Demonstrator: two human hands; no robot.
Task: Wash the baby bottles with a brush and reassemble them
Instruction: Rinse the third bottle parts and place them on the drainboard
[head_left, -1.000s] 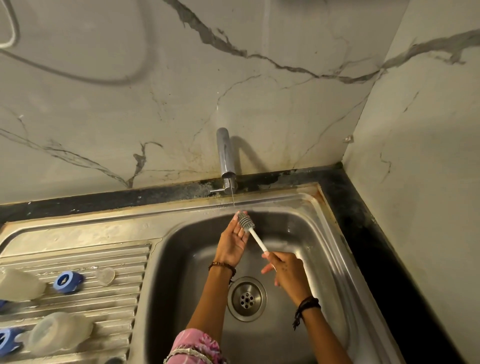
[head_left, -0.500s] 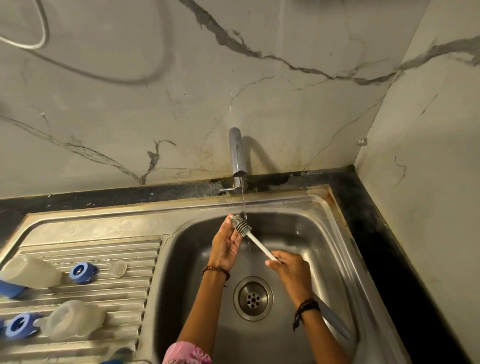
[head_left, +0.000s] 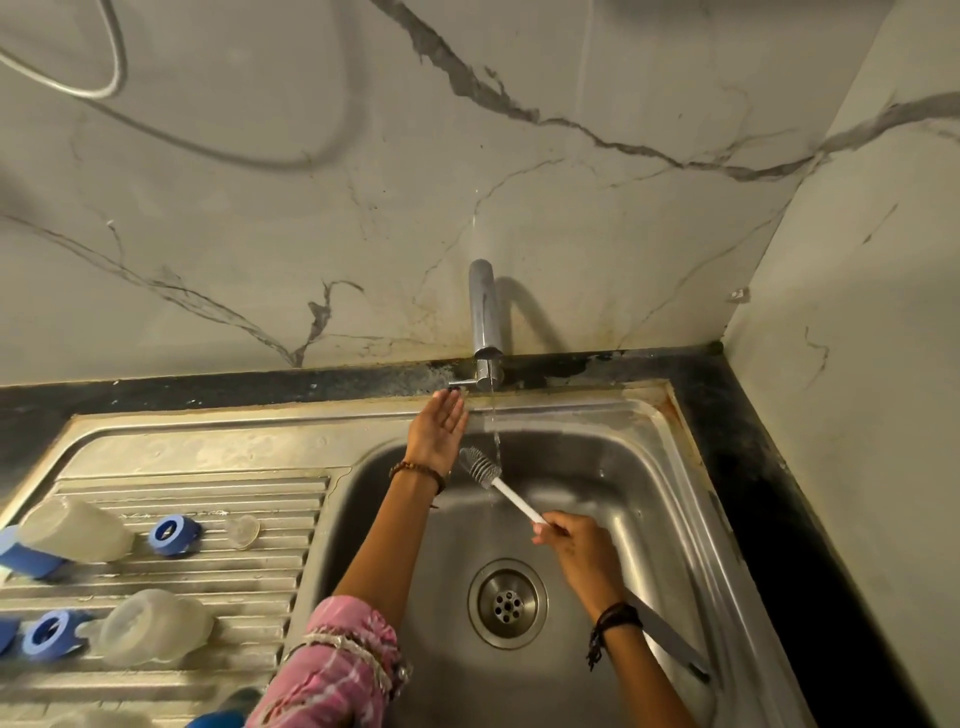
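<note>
- Left hand (head_left: 439, 425) is spread flat, fingers straight, reaching toward the tap (head_left: 485, 322) at 12 o'clock and holding nothing.
- Right hand (head_left: 576, 551) grips the white handle of the brush (head_left: 496, 480), bristles under the water stream.
- Baby bottles (head_left: 78, 530) lie on the sink's (head_left: 670, 499) draining board at 9 o'clock.

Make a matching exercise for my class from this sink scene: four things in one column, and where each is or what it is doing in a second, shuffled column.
Things:
1. brush
2. left hand
3. drain
4. blue ring

Places or states:
A. on the ribbed drainboard
B. open, reaching toward the tap lever
C. held by the right hand near the stream
D. in the basin floor

Pairs: 1-C, 2-B, 3-D, 4-A
</note>
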